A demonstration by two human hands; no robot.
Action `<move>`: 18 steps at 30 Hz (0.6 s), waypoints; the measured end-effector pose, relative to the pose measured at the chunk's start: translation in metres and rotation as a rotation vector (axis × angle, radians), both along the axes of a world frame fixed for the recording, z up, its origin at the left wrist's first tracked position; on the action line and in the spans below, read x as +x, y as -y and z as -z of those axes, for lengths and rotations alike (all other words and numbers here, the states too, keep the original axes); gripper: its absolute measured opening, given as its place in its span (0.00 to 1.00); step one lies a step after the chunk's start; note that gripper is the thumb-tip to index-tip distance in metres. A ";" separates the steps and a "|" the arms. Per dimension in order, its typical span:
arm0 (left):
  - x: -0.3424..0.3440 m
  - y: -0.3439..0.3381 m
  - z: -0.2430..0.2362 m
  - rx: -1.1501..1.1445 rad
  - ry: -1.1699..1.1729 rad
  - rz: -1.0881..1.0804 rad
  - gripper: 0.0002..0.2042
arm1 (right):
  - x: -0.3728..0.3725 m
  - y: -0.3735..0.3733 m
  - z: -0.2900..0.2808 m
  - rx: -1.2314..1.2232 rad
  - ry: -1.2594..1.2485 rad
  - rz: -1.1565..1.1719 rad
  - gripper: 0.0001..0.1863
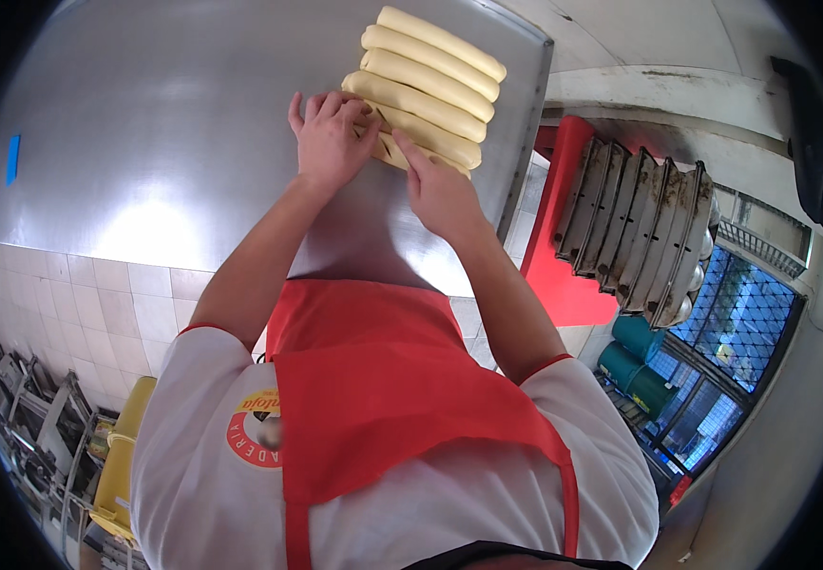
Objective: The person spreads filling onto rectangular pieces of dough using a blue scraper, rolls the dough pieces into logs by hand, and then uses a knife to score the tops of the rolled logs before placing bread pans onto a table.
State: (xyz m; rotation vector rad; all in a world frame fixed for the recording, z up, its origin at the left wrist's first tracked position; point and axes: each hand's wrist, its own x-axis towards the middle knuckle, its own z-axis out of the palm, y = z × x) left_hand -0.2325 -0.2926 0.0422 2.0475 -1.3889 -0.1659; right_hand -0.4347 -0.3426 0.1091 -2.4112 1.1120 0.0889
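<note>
Several long, pale yellow dough rolls [430,84] lie side by side on a steel table [193,104], slanting down to the right. My left hand [332,142] is at the left end of the nearest rolls, fingers spread and fingertips touching the dough. At the near side of the same rolls is my right hand [442,195], its index finger stretched toward the dough and its other fingers curled under. Whatever those curled fingers hold, if anything, is hidden. Short dark slit-like marks show on the nearest dough between both hands.
Right of the table, a stack of dark, worn baking pans [635,228] stands on a red surface [568,285]. Green bins [638,366] are by a meshed window [739,313]. At lower left are a yellow container [126,456] and metal racks [36,418]. Blue tape [13,160] marks the table's left.
</note>
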 end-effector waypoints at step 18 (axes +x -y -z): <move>-0.066 0.020 -0.001 0.041 0.157 -0.009 0.14 | -0.066 0.025 -0.002 0.016 0.132 0.021 0.33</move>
